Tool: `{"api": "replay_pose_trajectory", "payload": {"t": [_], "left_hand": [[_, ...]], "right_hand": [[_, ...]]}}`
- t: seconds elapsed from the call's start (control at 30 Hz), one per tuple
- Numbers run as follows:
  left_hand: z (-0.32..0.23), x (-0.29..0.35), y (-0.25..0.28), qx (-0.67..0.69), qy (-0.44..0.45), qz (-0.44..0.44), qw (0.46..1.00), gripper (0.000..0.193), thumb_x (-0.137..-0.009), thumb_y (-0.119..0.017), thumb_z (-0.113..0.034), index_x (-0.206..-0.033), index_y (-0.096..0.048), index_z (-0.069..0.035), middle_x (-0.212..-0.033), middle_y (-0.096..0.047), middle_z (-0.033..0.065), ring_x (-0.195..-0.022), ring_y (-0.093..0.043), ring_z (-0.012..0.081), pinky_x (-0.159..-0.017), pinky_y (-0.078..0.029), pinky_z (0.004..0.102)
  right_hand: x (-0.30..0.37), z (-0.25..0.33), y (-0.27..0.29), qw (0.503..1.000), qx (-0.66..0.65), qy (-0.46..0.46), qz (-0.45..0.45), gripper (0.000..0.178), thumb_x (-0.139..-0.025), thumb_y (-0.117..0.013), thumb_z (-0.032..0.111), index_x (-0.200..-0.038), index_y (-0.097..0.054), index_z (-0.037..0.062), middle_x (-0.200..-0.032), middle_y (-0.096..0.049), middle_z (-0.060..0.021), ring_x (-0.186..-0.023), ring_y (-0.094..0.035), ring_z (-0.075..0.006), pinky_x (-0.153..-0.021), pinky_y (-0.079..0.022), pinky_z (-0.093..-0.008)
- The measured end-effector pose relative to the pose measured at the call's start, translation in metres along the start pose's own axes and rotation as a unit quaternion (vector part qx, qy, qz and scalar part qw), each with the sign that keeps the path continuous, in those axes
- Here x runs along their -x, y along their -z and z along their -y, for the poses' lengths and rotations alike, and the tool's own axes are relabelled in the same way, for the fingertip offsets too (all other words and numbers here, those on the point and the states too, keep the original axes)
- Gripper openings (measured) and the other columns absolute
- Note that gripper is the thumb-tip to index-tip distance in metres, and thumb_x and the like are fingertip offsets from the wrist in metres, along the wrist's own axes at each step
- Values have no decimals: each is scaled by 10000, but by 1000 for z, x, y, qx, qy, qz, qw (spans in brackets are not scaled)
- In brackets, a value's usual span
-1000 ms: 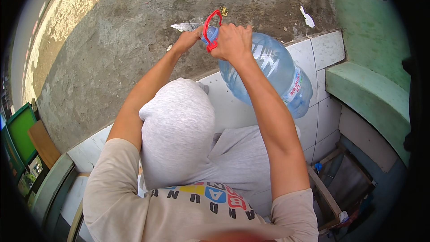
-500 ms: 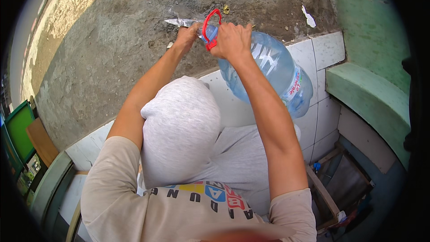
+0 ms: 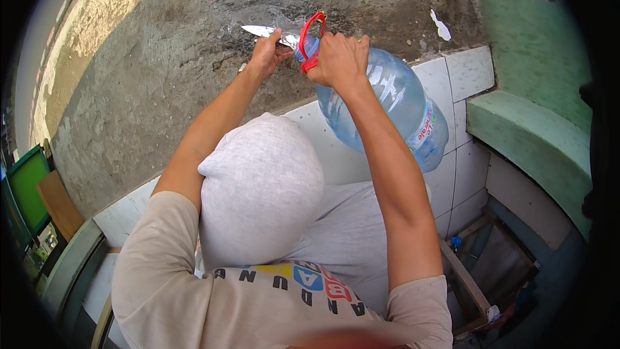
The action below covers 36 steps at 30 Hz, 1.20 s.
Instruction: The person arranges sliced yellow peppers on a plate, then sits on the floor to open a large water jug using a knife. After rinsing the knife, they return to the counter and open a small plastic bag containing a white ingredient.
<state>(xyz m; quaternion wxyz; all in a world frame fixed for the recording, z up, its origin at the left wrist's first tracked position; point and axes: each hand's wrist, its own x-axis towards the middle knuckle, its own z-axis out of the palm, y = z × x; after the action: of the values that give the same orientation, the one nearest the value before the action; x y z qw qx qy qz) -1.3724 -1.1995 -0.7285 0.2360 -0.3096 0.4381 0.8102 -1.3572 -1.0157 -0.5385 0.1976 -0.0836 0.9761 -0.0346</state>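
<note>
The large plastic water bottle (image 3: 387, 100) lies tilted just beside and beneath the right hand (image 3: 342, 58), its body reaching away to the right of this hand and its neck (image 3: 310, 47) pointing to the left. The bottle is transparent and pale blue; how much liquid is inside, I cannot tell. Clear streaks, which look like water, show around the left hand (image 3: 266, 57), and the concrete ground (image 3: 161, 71) just beyond this hand looks dark and wet.

Compared with half a second ago, the fingers of the left hand are more spread, and more of the knife (image 3: 259, 30) is uncovered above them. Its face looks brighter now, while the bottle and the right hand have stayed almost in the same place.

The knife is shiny and silver, with a pointed tip directed to the left, past the left hand. This hand holds it with the thumb upon the metal. The right hand is closed at the bottle's neck, near the red carrying handle (image 3: 303, 39); whether it grips the handle also, I cannot tell. Below the right hand are white tiles (image 3: 442, 184).
</note>
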Motion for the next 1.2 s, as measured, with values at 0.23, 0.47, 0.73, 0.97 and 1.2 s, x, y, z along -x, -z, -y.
{"api": "replay_pose_trajectory", "payload": {"t": [0.23, 0.47, 0.73, 0.97, 1.2], "left_hand": [[9, -11, -4, 59, -45, 11, 997, 101, -953, -670, -16, -1030, -626, 33, -1006, -690, 125, -870, -701, 230, -756, -645, 356], [22, -23, -24, 86, -46, 11, 995, 113, -963, -694, -104, -952, -600, -42, -902, -683, 77, -772, -691, 201, -643, -612, 368], [30, -33, -29, 147, -79, -35, 985, 305, -1017, -630, -341, -907, -561, -66, -835, -658, 132, -690, -666, 263, -638, -597, 431], [15, -21, -37, -3, -74, -123, 990, 361, -1003, -660, -367, -812, -548, -82, -712, -610, 72, -532, -564, 169, -471, -491, 356], [13, -15, -60, 69, -104, -169, 978, 350, -1032, -609, -322, -798, -546, -69, -668, -565, 60, -497, -519, 169, -437, -413, 381]], "right_hand": [[7, -3, 3, 1000, 0, 0, -12, 347, -613, -774, 341, -833, -713, 79, -810, -738, -135, -758, -731, -322, -854, -448, -501], [6, -1, -2, 1000, -2, -4, -18, 344, -607, -775, 331, -838, -713, 84, -791, -738, -123, -747, -732, -316, -861, -449, -509], [0, 6, -9, 999, -2, -17, 29, 224, -635, -792, 285, -792, -764, 128, -825, -748, -73, -814, -753, -280, -1083, -361, -621], [6, 11, -19, 999, 11, 3, -31, 263, -571, -772, 262, -773, -718, 103, -711, -707, -74, -712, -725, -281, -966, -431, -565], [5, 11, -22, 1000, 12, -15, -4, 270, -601, -808, 292, -809, -747, 133, -803, -733, -64, -789, -742, -272, -1077, -366, -636]]}}
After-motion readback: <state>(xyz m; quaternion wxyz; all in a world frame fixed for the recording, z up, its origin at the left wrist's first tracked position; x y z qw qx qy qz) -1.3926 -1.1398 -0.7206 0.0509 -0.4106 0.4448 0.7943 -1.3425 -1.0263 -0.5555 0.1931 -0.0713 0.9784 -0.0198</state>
